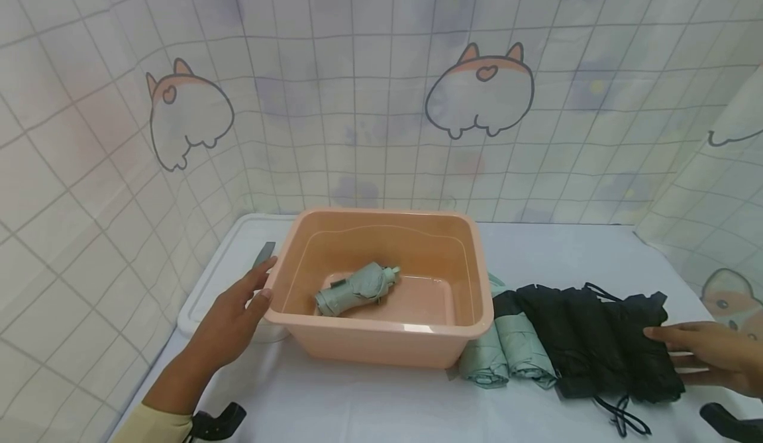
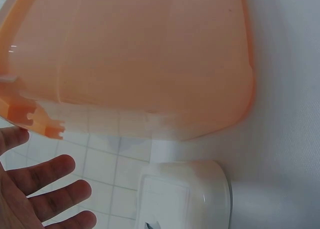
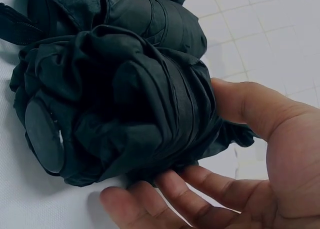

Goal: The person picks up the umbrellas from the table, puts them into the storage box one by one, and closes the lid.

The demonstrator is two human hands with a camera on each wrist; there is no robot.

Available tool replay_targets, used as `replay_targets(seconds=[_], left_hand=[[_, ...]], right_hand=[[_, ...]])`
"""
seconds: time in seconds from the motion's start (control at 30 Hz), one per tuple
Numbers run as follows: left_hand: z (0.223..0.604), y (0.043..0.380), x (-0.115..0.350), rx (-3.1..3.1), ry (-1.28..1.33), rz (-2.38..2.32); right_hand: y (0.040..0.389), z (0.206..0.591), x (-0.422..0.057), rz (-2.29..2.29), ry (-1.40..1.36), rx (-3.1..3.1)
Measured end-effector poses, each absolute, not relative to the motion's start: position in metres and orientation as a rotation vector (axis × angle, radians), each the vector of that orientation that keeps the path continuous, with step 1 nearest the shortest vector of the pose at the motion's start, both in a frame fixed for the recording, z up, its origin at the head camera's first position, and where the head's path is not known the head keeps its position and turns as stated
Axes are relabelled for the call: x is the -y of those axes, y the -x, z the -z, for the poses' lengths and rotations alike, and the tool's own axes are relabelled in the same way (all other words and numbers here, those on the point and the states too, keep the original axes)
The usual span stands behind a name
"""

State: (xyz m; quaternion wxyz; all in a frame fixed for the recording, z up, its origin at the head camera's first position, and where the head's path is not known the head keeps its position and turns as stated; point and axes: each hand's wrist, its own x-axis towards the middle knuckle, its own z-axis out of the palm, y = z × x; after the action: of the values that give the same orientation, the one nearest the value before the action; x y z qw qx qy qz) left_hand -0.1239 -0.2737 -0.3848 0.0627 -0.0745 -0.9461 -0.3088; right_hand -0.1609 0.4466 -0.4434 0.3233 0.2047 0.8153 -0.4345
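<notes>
A peach plastic basin (image 1: pixel 381 349) holds one folded pale-green umbrella (image 1: pixel 359 291). My left hand (image 1: pixel 229 317) touches the basin's left rim, its fingers spread and fairly straight in the left wrist view. On the table to the right, two rolled green umbrellas (image 1: pixel 524 347) lie beside several folded black umbrellas (image 1: pixel 587 337). My right hand (image 1: pixel 712 353) is at the rightmost black umbrella (image 3: pixel 130 104), thumb touching one side and loose fingers along the other. The umbrella's round handle end faces left in the right wrist view.
Behind the basin at the left lies a white lidded box (image 1: pixel 205 277) with a grey object (image 1: pixel 264 253) on it. A black cord (image 1: pixel 622 416) trails from the black umbrellas. Printed curtains (image 1: pixel 381 98) enclose the white table (image 1: pixel 381 406).
</notes>
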Motion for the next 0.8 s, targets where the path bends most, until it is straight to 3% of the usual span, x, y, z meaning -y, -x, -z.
replay_targets(seconds=[0.8], left_hand=[[0.388,0.125,0.274,2.841,0.231,0.938]], right_hand=[[0.159,0.435,-0.427,1.015,-0.453,-2.258]])
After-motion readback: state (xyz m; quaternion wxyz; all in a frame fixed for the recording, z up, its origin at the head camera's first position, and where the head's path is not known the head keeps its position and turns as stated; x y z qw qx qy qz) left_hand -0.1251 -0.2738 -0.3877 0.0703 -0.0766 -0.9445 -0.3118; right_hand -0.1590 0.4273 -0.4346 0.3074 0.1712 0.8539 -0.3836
